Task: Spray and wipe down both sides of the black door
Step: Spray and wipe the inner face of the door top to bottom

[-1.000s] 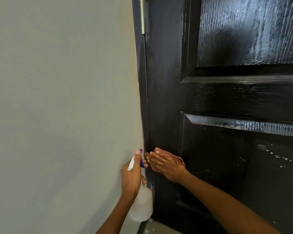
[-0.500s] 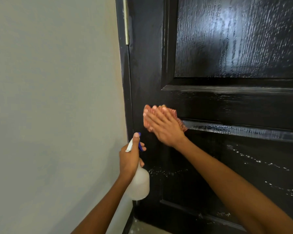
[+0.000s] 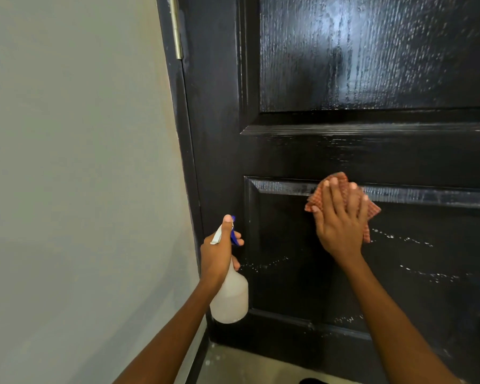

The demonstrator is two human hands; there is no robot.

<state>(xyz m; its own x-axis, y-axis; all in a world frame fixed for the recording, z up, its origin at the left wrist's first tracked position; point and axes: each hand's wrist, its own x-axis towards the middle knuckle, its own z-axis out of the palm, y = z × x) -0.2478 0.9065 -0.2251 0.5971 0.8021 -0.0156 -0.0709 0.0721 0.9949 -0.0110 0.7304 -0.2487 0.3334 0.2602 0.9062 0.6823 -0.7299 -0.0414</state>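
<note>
The black panelled door [image 3: 344,151] fills the right of the view, wet and streaked, with white droplets on its lower panel. My right hand [image 3: 340,221] presses an orange checked cloth [image 3: 344,187] flat against the top edge of the lower panel, fingers straight. My left hand [image 3: 219,250] grips the neck of a translucent white spray bottle [image 3: 232,297] with a blue trigger, held beside the door's hinge edge, thumb on top of the nozzle.
A plain pale wall [image 3: 75,176] takes up the left half. A brass hinge [image 3: 176,26] sits on the black frame at the top. A strip of light floor [image 3: 247,367] shows below the door.
My right hand has slid the cloth from the door's hinge side up and then right onto the lower panel's top edge. The left hand with the bottle has stayed about where it was.
</note>
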